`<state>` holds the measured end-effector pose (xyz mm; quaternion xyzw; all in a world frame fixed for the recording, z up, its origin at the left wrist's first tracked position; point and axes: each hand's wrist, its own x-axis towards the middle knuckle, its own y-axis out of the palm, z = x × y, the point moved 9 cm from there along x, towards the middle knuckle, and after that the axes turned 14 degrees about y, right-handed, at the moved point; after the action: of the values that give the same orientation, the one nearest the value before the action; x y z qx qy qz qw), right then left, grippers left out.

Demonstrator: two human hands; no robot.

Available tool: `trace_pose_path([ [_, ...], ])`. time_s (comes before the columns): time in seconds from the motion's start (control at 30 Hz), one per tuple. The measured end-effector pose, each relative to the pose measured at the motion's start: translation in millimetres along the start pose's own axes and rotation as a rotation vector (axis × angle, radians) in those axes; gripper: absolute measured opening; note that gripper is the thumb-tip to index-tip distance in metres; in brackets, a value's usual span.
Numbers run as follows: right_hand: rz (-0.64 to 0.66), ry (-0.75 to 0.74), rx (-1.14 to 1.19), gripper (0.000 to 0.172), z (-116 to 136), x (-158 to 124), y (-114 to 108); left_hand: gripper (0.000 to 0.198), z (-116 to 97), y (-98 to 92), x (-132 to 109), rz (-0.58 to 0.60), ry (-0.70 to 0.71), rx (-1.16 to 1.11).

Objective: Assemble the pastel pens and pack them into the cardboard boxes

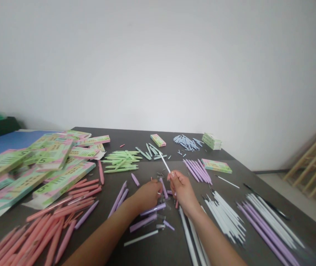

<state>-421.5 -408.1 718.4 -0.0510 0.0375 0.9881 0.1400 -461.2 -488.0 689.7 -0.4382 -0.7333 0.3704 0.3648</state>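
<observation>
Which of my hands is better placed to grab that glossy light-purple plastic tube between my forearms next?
Probably your left hand: it's closer to the glossy light-purple plastic tube. Your right hand is farther off and pinches a slender white stick. Whether the left grips anything is unclear.

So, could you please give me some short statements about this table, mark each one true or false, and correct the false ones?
1. The right hand holds a thin white stick. True.
2. The left hand is on the pile of boxes. False: it is close to the purple pen parts.
3. The small blue pieces lie in a basket. False: they lie loose on the table.
4. The stacked boxes stand near the far right corner of the table. True.
5. The large pile of pink pens is to the right of both hands. False: it lies to their left.
</observation>
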Motion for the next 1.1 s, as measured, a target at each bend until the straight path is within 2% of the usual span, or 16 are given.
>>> trace_pose_path([
  [0.43,0.133,0.160,0.166,0.036,-4.7,-6.2,20.2,0.016,4.2,-8.1,-1.6,-0.025,-0.053,0.029],
  [0.63,0.118,0.162,0.216,0.035,-3.9,-2.5,11.6,0.021,8.1,-15.3,-2.4,-0.032,-0.068,0.002],
  [0.9,0.086,0.148,0.280,0.032,2.7,-1.0,0.2,0.020,17.0,-15.8,-1.1,-0.060,-0.078,-0.001],
  [1.0,0.084,0.136,0.316,0.030,7.2,-0.7,-3.4,0.023,15.3,-26.0,0.2,-0.091,-0.079,0.016],
  [1.1,0.079,0.119,0.355,0.029,12.3,-0.2,-8.9,0.024,11.5,-49.9,-1.0,-0.139,-0.095,0.040],
])
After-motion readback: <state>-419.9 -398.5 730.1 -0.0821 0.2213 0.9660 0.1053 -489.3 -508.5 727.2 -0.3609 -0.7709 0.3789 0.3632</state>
